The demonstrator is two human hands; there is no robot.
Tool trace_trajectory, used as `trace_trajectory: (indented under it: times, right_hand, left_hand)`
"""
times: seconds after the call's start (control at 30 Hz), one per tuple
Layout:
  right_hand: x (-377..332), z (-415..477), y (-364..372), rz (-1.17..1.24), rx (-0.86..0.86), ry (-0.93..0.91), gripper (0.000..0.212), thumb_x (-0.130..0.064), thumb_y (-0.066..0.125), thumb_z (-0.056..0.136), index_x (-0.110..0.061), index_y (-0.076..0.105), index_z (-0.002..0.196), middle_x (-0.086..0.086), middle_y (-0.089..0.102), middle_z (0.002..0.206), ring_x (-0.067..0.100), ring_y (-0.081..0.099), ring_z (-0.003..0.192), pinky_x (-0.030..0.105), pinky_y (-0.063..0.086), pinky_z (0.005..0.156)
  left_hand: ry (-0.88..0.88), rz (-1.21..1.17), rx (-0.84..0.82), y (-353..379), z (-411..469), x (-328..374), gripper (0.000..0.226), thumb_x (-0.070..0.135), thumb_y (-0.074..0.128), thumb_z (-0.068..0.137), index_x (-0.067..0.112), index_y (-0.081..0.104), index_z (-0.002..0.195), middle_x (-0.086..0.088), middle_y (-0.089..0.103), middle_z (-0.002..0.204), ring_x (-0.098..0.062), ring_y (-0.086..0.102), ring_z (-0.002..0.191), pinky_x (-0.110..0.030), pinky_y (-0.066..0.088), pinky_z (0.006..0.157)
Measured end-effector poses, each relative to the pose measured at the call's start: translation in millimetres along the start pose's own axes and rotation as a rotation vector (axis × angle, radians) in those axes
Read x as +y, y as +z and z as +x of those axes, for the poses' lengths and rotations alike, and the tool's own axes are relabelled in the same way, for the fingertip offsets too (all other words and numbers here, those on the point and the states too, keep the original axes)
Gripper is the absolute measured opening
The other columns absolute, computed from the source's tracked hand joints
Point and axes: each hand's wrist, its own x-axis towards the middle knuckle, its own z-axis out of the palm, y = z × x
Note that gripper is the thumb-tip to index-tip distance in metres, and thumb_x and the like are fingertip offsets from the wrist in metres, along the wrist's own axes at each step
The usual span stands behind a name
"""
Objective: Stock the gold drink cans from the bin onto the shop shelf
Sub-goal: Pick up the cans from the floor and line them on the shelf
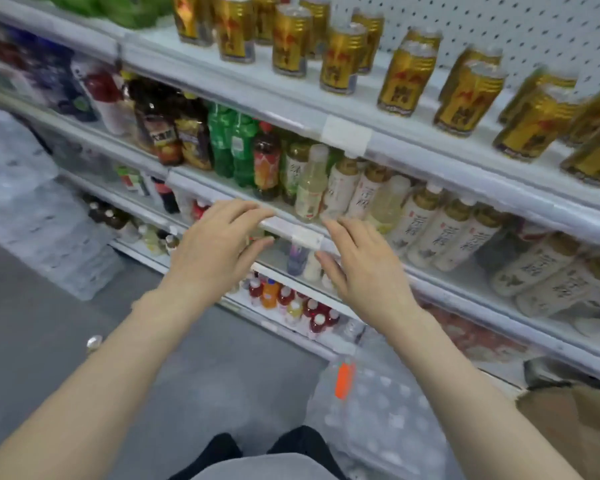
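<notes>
Several gold drink cans (pixel 407 79) with red and black print stand upright in loose rows on the upper white shelf (pixel 291 98), from the top middle to the right edge. My left hand (pixel 219 251) and my right hand (pixel 364 268) hover side by side below that shelf, in front of the bottle shelves. Both hands hold nothing, with fingers spread and slightly curled. No bin is in view.
Bottled drinks fill the lower shelves (pixel 440 230). Shrink-wrapped packs of water bottles (pixel 378 410) lie on the grey floor at my feet, and more packs (pixel 32 209) are stacked at the left. A brown cardboard box (pixel 575 420) sits at the lower right.
</notes>
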Motion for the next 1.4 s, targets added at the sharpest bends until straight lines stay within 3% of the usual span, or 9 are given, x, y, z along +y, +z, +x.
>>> trace_trajectory:
  times: [0.1,0.23,0.43,0.6,0.77,1.03,1.17,1.4]
  right_hand:
    - [-61,25,50,0.105,-0.084,-0.045,0.048,-0.036,0.042,0.098,-0.003,0.052,0.131,0.014,0.058,0.118,0.032,0.055,0.103,0.040,0.046,0.089]
    - [-130,56,112,0.208,-0.150,-0.116,0.044,-0.031,0.052,0.095,-0.001,0.055,0.128,0.015,0.060,0.114,0.035,0.058,0.099,0.042,0.048,0.085]
    - [-206,113,196,0.338,-0.287,-0.252,0.046,-0.032,0.048,0.096,-0.002,0.054,0.130,0.015,0.059,0.117,0.035,0.057,0.104,0.045,0.048,0.087]
    - [-263,176,273,0.381,-0.334,-0.374,0.044,-0.029,0.055,0.092,-0.004,0.055,0.127,0.012,0.060,0.108,0.029,0.056,0.093,0.037,0.046,0.083]
    - [-315,238,369,0.426,-0.521,-0.453,0.047,-0.033,0.044,0.092,-0.005,0.055,0.128,0.013,0.060,0.114,0.030,0.057,0.097,0.039,0.050,0.086]
    - [-382,270,598,0.382,-0.700,-0.546,0.048,-0.029,0.051,0.092,-0.012,0.046,0.137,0.008,0.055,0.119,0.027,0.054,0.102,0.038,0.049,0.087]
    - [-403,241,747,0.325,-0.810,-0.550,0.051,-0.025,0.063,0.088,-0.009,0.047,0.134,0.013,0.057,0.114,0.034,0.056,0.099,0.043,0.048,0.086]
    - [-413,183,970,0.198,-0.970,-0.480,0.066,-0.030,0.070,0.084,-0.012,0.041,0.140,0.013,0.048,0.129,0.034,0.050,0.113,0.042,0.044,0.095]
  left_hand:
    - [-0.180,-0.013,-0.001,-11,-53,-54,0.034,0.028,0.063,0.090,0.014,0.063,0.121,-0.005,0.062,0.115,-0.023,0.056,0.107,-0.028,0.040,0.091]
    - [-0.427,0.000,-0.017,-24,-111,-117,0.036,0.037,0.055,0.092,0.018,0.061,0.123,-0.002,0.061,0.118,-0.022,0.055,0.109,-0.030,0.042,0.091]
    - [-0.739,0.058,0.013,-34,-169,-207,0.033,0.027,0.065,0.089,0.022,0.060,0.121,0.003,0.059,0.119,-0.018,0.056,0.106,-0.029,0.042,0.090]
    - [-0.934,0.098,0.055,-29,-201,-294,0.033,0.031,0.065,0.088,0.022,0.060,0.120,0.000,0.060,0.118,-0.023,0.057,0.107,-0.035,0.045,0.089]
    - [-1.123,0.120,0.056,-4,-231,-396,0.040,0.038,0.058,0.087,0.021,0.060,0.123,-0.004,0.060,0.117,-0.026,0.056,0.110,-0.036,0.044,0.092]
    - [-1.311,0.015,-0.048,137,-334,-552,0.049,0.025,0.074,0.079,0.017,0.057,0.125,-0.005,0.055,0.123,-0.031,0.055,0.106,-0.038,0.046,0.090]
    - [-1.370,-0.056,-0.144,242,-411,-619,0.060,0.022,0.077,0.076,0.012,0.053,0.130,-0.011,0.052,0.129,-0.036,0.053,0.110,-0.044,0.046,0.093]
    - [-1.486,-0.078,-0.200,407,-519,-706,0.079,0.018,0.081,0.069,0.013,0.043,0.138,-0.014,0.041,0.141,-0.039,0.044,0.117,-0.046,0.041,0.096]
